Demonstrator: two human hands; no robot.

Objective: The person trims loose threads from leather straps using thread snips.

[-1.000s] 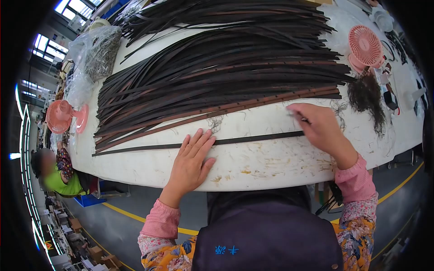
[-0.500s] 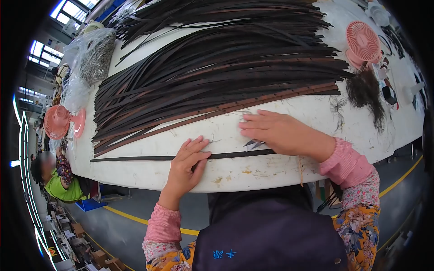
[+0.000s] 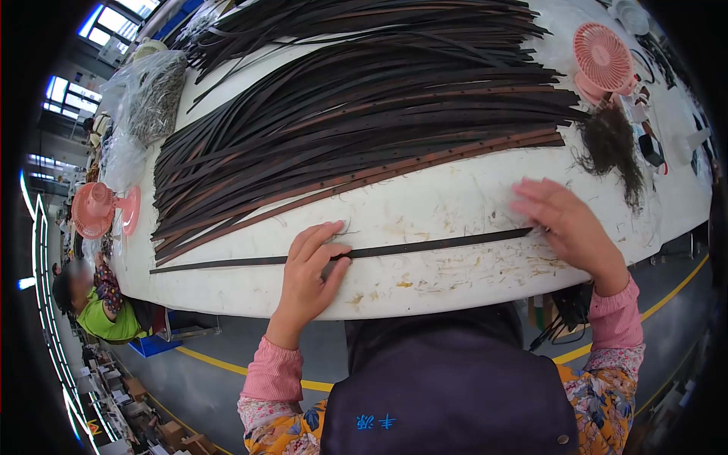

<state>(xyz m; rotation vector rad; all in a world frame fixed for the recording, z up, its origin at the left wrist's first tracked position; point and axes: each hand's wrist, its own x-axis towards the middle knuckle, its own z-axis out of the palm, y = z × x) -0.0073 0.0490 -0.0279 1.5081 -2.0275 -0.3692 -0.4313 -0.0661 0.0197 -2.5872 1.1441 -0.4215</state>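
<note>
A long thin black strip [image 3: 432, 246] lies across the near part of the white table [image 3: 447, 199]. My left hand [image 3: 309, 265] is on the strip left of its middle, with the strip passing between thumb and fingers. My right hand [image 3: 570, 226] is over the strip's right end, its fingers smeared by motion. The scissors seen under this hand a moment before are hidden now; the table where they showed is bare of them. Behind both hands lies a wide bundle of black and brown strips [image 3: 364, 125], some with small dark dots along them.
Dark loose fibres [image 3: 610, 148] lie at the right, near a pink fan [image 3: 603, 57]. Another pink fan [image 3: 95, 210] stands at the left, by a clear plastic bag [image 3: 155, 95]. A person in a green vest [image 3: 114, 322] sits at the far left. Scraps litter the near edge.
My right hand has moved right along the strip to its end, and the scissors blades have gone out of sight. My left hand has stayed nearly in place.
</note>
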